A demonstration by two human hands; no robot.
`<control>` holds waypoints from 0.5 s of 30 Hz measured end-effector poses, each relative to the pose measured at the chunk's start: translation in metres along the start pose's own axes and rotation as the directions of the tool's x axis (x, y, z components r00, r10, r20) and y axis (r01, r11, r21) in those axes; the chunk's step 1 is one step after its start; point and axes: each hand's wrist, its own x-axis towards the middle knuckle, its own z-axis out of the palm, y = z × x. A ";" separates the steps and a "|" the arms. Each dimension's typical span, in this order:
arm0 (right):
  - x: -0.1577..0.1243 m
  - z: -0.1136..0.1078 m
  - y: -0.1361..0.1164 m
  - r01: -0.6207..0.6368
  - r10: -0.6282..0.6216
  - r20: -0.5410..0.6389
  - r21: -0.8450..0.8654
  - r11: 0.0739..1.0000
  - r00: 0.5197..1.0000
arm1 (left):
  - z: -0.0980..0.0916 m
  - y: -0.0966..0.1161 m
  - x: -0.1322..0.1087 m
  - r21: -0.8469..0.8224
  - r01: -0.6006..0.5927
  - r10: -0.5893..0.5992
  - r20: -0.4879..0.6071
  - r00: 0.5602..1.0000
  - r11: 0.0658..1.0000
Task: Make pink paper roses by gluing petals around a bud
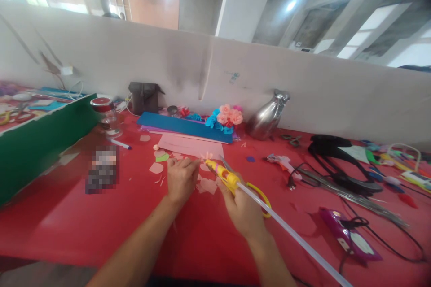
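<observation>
Your R hand [244,210] grips the yellow glue gun [229,178], tip at 10 o'clock, prob. to keep it by your L hand [181,179], fingers bent closed; can't tell on what. Pink cutouts [208,185] lie betw. them on the counter [134,219], prob. for quick reach. Flowers [229,115] at 12. Stamp [236,75] on far wall [161,54] unreadable.

We are seeing smooth, glossy plastic on the glue gun [226,176], a translucent finish on its glue stick [293,232], and a matt, papery look on the pink cut pieces [208,186]. The jug [266,119] is gleaming in polished metal, and the smooth tabletop [208,233] is showing a sheen.
</observation>
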 end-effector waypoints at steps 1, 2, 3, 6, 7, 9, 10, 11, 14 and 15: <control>0.000 0.000 0.000 -0.008 0.008 0.007 0.007 1.000 1.000 | 0.000 0.000 0.000 0.006 -0.006 0.006 -0.001 1.000 1.000; 0.000 0.000 0.001 -0.016 0.016 0.012 0.010 1.000 1.000 | -0.001 0.000 0.000 0.015 -0.015 0.015 -0.004 1.000 1.000; 0.000 0.001 0.001 -0.023 0.023 0.016 0.010 1.000 1.000 | -0.001 0.001 0.000 0.025 -0.025 0.025 -0.010 1.000 0.999; 0.000 0.001 0.004 -0.038 0.038 0.034 0.006 0.999 0.999 | -0.001 0.001 0.001 0.051 -0.057 0.058 -0.021 0.998 0.997; 0.000 0.001 0.004 -0.037 0.037 0.036 0.002 0.999 0.999 | -0.001 0.001 0.001 0.058 -0.064 0.065 -0.024 0.998 0.996; 0.000 -0.001 0.006 -0.031 0.032 0.036 -0.012 0.999 0.999 | 0.000 0.001 0.000 0.069 -0.074 0.076 -0.024 0.997 0.995; 0.001 -0.001 0.006 -0.030 0.030 0.033 -0.023 0.999 0.999 | 0.000 0.001 0.000 0.076 -0.081 0.083 -0.018 0.996 0.994; 0.001 -0.002 0.006 -0.029 0.030 0.030 -0.033 0.999 0.999 | 0.000 0.000 0.000 0.085 -0.088 0.090 -0.010 0.996 0.992; 0.003 -0.005 0.003 -0.029 0.030 0.036 -0.046 0.999 0.999 | 0.002 -0.001 -0.002 0.120 -0.121 0.119 0.027 0.993 0.985; 0.004 -0.006 0.002 -0.027 0.029 0.038 -0.050 0.998 0.999 | 0.002 -0.001 -0.002 0.134 -0.129 0.125 0.035 0.992 0.983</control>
